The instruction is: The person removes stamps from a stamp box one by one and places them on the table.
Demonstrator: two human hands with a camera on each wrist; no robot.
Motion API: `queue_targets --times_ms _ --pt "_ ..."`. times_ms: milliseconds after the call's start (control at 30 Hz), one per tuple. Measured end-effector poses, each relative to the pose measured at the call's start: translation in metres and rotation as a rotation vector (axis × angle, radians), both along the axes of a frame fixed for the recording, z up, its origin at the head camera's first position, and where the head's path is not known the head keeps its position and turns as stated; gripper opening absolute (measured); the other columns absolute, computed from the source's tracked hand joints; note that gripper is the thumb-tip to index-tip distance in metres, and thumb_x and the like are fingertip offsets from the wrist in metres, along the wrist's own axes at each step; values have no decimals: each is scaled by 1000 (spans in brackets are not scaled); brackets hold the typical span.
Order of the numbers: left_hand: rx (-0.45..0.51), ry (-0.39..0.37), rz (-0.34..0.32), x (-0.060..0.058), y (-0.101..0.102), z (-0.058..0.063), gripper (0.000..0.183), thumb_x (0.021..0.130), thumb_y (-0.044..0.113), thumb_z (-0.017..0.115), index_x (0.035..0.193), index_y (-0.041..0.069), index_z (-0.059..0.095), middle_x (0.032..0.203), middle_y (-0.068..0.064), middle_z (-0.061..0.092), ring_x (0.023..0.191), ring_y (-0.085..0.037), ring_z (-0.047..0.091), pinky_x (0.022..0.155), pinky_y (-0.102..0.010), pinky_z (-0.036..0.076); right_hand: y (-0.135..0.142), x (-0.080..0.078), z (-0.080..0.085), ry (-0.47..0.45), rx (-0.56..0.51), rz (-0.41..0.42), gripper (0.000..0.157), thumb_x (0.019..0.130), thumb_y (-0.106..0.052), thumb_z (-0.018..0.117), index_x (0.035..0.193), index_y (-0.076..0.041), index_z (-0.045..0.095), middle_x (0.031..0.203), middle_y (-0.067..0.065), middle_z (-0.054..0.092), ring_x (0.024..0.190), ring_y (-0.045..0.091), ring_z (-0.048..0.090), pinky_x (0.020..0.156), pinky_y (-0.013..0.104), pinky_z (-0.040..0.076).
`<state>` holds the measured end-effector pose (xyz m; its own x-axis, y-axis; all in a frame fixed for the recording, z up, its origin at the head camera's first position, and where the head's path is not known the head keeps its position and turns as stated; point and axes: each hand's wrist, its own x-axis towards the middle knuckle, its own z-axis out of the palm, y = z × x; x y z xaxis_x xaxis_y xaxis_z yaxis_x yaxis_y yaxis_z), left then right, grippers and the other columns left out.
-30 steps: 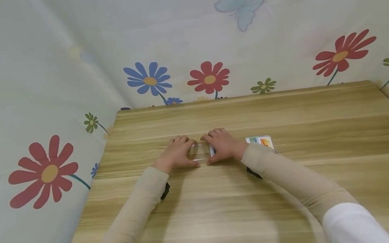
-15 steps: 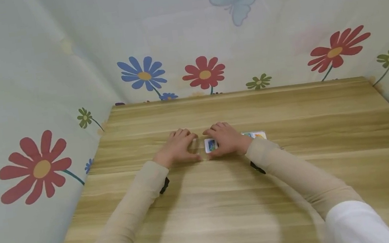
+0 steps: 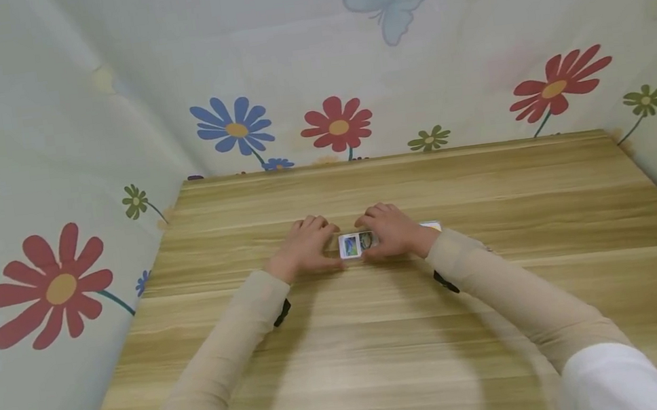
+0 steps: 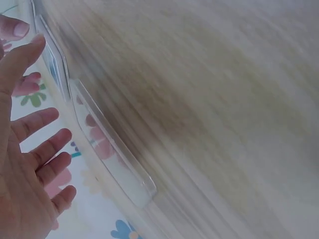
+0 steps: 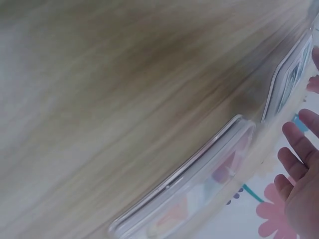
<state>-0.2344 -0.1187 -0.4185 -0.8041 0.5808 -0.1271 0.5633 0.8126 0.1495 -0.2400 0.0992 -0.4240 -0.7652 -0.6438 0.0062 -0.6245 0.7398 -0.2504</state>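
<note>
My left hand (image 3: 308,247) hovers over the table with thumb and fingers spread. In the left wrist view a flat clear plastic case (image 4: 122,154) lies beside its palm; the head view hides it under that hand. A second flat case with a small colourful picture (image 3: 350,247) lies between the hands. My right hand (image 3: 392,233) arches over its right part, thumb and fingers apart. Under the right forearm, a third flat clear case (image 5: 182,191) with an orange picture lies partly hidden. Both hands have their fingers spread, with nothing pinched between them.
The wooden table (image 3: 385,362) runs back to a white curtain (image 3: 259,42) printed with flowers and a butterfly. More of the curtain hangs along the left side. The cases lie in a row across the table's middle.
The right hand has slid rightward, uncovering the picture case between the hands. The left hand has moved right over the clear case. The view has shifted slightly.
</note>
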Motion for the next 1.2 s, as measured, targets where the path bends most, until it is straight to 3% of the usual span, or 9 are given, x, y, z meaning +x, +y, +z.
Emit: queue_targets --times_ms 500,1200 --pt "34 21 -60 -3 16 -11 67 74 58 65 124 15 51 119 -5 49 111 -22 42 100 -44 33 11 3 -1 24 -15 -20 49 76 -37 70 109 -3 60 108 13 59 101 28 49 91 45 39" --pt "14 17 -58 -9 15 -16 65 75 57 65 124 15 53 115 -3 51 107 -19 42 99 -42 33 0 -6 -3 -44 53 -7 48 77 -39 70 109 -5 60 109 10 59 100 25 48 91 42 38"
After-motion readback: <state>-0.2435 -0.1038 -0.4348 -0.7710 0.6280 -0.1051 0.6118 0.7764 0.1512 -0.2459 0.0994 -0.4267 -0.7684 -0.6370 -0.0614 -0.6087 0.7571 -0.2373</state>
